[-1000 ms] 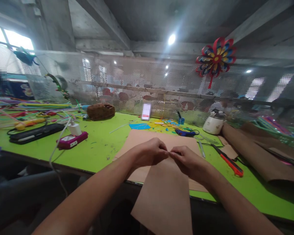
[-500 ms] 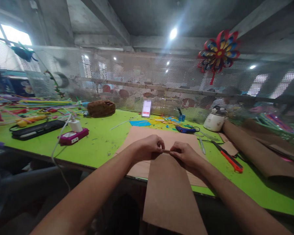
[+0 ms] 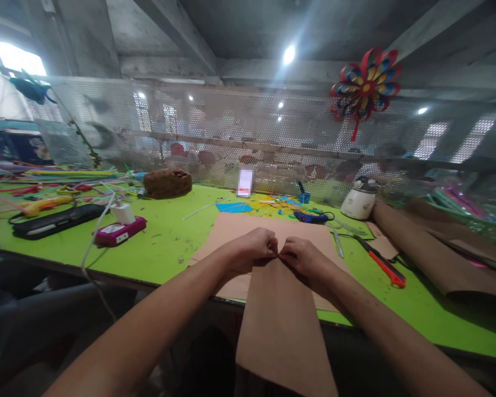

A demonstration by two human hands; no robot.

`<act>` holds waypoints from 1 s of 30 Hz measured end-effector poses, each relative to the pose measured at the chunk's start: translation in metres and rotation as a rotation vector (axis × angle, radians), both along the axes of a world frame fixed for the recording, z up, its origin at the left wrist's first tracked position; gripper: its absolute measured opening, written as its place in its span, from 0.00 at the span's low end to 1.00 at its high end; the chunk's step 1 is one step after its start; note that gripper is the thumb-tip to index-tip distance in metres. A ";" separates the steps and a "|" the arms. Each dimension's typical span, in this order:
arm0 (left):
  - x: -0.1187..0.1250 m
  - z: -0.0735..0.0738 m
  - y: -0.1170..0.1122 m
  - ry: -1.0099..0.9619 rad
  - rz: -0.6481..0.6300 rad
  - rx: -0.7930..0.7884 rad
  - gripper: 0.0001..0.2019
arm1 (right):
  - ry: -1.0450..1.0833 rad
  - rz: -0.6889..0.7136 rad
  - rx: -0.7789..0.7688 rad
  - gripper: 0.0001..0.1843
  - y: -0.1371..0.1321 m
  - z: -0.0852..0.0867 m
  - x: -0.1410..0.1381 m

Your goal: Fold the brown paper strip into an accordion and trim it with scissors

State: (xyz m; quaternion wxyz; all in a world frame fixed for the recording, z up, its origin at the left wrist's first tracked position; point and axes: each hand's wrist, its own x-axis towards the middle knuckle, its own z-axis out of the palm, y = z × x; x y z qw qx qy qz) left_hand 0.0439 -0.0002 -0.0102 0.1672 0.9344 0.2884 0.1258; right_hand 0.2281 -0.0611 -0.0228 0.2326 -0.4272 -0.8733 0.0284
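A long strip of brown paper [image 3: 283, 325] hangs from my two hands over the near edge of the green table [image 3: 157, 248]. My left hand [image 3: 252, 251] and my right hand [image 3: 301, 259] are both closed in a pinch on its top edge, knuckles almost touching. Under them a larger brown sheet [image 3: 240, 229] lies flat on the table.
A red utility knife [image 3: 382, 264], a blue glue gun [image 3: 312, 218] and a white pot [image 3: 357, 204] lie right of the sheet. Rolled brown paper [image 3: 434, 259] is at far right. A pink device [image 3: 119, 231], a black case [image 3: 53, 220] and coloured sticks [image 3: 58, 179] are at left. A mesh screen [image 3: 231, 138] backs the table.
My hands spread slightly apart along the strip's top edge, then came back together. The hanging strip swung a little to the left.
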 end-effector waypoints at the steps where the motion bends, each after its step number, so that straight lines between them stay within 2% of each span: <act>1: 0.000 0.001 0.000 0.023 -0.014 0.028 0.08 | -0.004 0.004 -0.002 0.09 -0.001 0.001 0.000; 6: -0.002 0.002 -0.001 0.063 -0.069 0.140 0.09 | -0.003 0.004 -0.018 0.09 -0.003 0.003 0.004; 13: -0.013 0.002 -0.007 0.080 -0.048 0.206 0.15 | -0.034 -0.033 -0.008 0.08 0.000 -0.005 0.020; 18: -0.018 0.010 -0.013 0.118 -0.059 0.240 0.14 | -0.127 -0.008 -0.031 0.06 0.003 -0.001 0.027; 22: -0.024 0.013 -0.019 0.098 -0.038 0.227 0.13 | -0.110 -0.031 -0.039 0.06 -0.004 0.001 0.032; 30: -0.033 0.014 -0.028 0.069 -0.070 0.280 0.10 | -0.094 -0.061 0.045 0.05 -0.019 -0.001 0.028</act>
